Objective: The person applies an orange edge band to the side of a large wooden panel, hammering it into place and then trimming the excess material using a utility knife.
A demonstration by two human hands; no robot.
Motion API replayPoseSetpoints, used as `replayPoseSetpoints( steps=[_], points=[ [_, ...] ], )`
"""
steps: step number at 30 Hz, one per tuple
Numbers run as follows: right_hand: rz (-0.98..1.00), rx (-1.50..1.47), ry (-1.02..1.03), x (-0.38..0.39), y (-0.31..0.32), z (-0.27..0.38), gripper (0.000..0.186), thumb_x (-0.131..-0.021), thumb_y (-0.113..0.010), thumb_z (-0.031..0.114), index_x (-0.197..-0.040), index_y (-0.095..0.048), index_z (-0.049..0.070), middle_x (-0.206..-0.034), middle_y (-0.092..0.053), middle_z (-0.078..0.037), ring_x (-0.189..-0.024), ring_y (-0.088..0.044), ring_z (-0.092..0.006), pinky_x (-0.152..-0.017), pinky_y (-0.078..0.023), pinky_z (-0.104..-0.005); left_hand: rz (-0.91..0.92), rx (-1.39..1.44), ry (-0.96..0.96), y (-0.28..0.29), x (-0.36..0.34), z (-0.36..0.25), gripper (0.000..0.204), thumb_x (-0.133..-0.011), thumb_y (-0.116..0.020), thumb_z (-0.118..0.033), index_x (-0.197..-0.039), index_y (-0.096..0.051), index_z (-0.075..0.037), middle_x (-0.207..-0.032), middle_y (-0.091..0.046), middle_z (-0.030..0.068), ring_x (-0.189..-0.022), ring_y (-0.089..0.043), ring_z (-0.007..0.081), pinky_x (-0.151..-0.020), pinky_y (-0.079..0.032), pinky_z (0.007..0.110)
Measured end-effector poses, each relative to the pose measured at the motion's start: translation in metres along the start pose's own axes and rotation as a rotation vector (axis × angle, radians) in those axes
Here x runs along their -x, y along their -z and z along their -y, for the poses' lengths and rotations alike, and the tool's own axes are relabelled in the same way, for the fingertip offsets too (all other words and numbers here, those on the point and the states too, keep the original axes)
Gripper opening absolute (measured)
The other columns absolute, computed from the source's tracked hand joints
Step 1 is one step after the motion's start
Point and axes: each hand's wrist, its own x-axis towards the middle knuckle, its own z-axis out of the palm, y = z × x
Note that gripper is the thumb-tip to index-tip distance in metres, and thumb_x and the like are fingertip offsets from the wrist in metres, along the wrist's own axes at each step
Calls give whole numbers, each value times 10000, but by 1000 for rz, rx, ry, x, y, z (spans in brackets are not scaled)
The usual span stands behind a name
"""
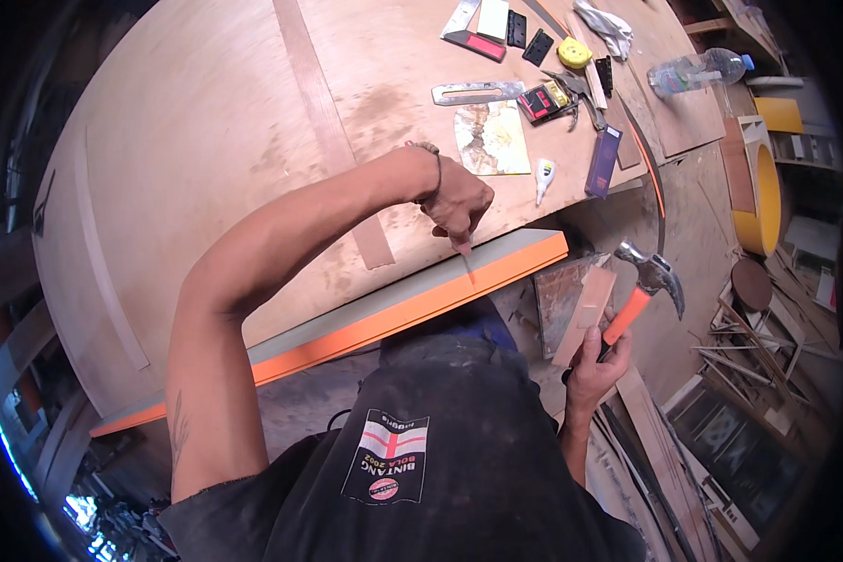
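A long panel [384, 323] with an orange edge and a grey face lies along the near side of the table. Above its right part my left hand [458, 201] is closed, fingers pinched on a thin pointed rod [469, 266] whose lower end meets the orange edge; its exact kind is hard to make out. At the right, apart from the panel, my right hand [597, 370] grips a claw hammer [639, 295] by its orange and black handle, head raised. A strip of wood [585, 314] shows just behind that hand.
On the wooden table [197, 122] lie a yellow tape measure [574, 52], pliers [585, 94], a small glue bottle [544, 178], a dark blue box [603, 161] and a slotted metal plate [478, 93]. A plastic bottle [698, 72] lies farther right. Wood scraps [759, 361] cover the right side.
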Motion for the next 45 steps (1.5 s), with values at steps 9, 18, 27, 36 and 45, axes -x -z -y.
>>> replayPoseSetpoints(
  steps=[9, 18, 27, 36, 45],
  points=[
    [473, 218, 361, 0, -2, 52, 513, -1006, -696, 43, -1513, -632, 72, -791, -607, -88, -631, -582, -226, -631, -516, -372, -57, -3, -9, -5, 7, -4, 436, -902, -759, -373, -687, -738, 6, -654, -693, 101, -629, -632, 257, -642, -502, 446],
    [602, 407, 413, 5, -5, 68, 677, -905, -759, -29, -1514, -668, 254, -712, -456, -95, -579, -509, -271, -566, -438, -434, -106, -45, -2, -6, 14, -8, 431, -896, -769, -371, -695, -735, 9, -655, -688, 105, -636, -639, 262, -642, -504, 439],
    [526, 309, 474, 12, -7, 62, 625, -908, -758, -16, -1479, -699, 231, -694, -451, -94, -553, -495, -255, -542, -419, -417, -120, -9, -33, -9, 14, -5, 435, -906, -765, -363, -684, -713, 7, -624, -651, 108, -612, -610, 265, -621, -474, 452],
    [482, 285, 487, 14, -12, 60, 621, -911, -756, -22, -1478, -700, 225, -694, -446, -86, -560, -504, -258, -545, -431, -407, -127, -42, 4, -9, 16, -8, 439, -904, -742, -367, -673, -691, 4, -642, -655, 92, -620, -604, 261, -635, -478, 447],
    [522, 406, 453, 13, -15, 67, 592, -937, -738, 8, -1479, -699, 244, -706, -421, -86, -559, -490, -262, -555, -420, -429, -94, -44, -21, -9, 15, -6, 444, -911, -727, -361, -677, -679, 13, -631, -622, 105, -607, -588, 263, -620, -470, 443]
  ],
)
